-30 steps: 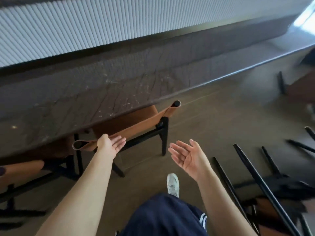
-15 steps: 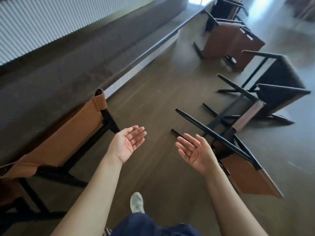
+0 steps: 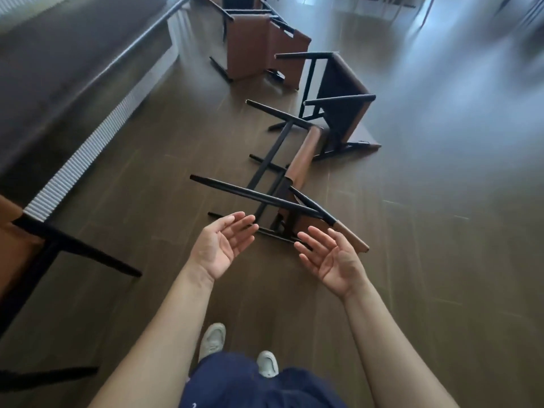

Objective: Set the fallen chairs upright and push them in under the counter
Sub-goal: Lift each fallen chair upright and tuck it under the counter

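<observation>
Left of the nearest fallen chair [image 3: 265,199] runs the surface [image 3: 73,54]; your left hand [image 3: 223,245] and right hand [image 3: 332,260] hover open, palms up, touching nothing, at the chair's near end, its length stretching away from you, the right hand seemingly closer.

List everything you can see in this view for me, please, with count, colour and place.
fallen chairs: at least three, black frames and brown seats, lying in a row on the floor right of the counter
upright chair: one, brown and black, left edge, at the counter
counter: one, dark grey, upper left
ribbed panel: one, pale grey, below the counter edge
floor: dark brown wood
shoes: two, pale, bottom centre
shorts: navy, bottom edge
left hand: open, empty, centre
right hand: open, empty, centre
</observation>
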### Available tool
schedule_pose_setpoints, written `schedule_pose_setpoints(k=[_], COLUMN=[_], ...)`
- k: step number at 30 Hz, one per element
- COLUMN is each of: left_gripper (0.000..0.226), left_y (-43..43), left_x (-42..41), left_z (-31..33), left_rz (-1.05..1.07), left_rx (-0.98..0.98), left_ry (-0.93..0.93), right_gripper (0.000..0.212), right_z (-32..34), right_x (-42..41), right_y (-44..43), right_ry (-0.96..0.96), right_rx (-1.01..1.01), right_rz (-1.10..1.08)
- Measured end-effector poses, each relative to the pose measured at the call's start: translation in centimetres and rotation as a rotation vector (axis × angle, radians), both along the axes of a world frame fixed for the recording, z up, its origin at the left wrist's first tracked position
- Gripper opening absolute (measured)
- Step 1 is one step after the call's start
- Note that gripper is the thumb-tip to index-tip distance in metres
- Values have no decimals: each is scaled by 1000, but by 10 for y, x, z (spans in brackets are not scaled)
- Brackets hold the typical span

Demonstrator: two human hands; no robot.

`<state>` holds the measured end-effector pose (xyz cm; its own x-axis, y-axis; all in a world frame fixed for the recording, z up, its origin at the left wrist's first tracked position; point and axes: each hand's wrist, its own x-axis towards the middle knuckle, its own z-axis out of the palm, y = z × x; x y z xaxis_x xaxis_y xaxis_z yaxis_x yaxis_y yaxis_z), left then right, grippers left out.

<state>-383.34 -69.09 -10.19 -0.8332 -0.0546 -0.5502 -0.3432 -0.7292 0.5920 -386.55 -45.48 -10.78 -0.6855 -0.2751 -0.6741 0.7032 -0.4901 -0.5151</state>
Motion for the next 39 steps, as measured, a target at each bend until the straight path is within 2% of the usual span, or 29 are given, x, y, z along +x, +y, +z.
schedule_pose_setpoints(k=[13,18,26,33,39], left_gripper=[27,26,26,23,21], left_y=[98,124,201,278,355], left_x=[-97,-131,-168,-204,-227], left_z=[-2,-11,-34,-61,-80], left_rz=[-394,-489,-666,-655,-587], left_rx=[-54,-56,-121,-188,-243], left_ry=[-46,-43,-85,-132,-204], right_gripper=[32,33,36,33,29], right_z=[-11,-30,-63,-83,-94], right_x=[0,-4,-12,-55,-104], right_y=[94,116,159,233,321], right_ry=[-36,-62,-137,-197,-241], right_rx=[-13,106,19,3,21], right_rz=[-393,-466,-637,-651,-548])
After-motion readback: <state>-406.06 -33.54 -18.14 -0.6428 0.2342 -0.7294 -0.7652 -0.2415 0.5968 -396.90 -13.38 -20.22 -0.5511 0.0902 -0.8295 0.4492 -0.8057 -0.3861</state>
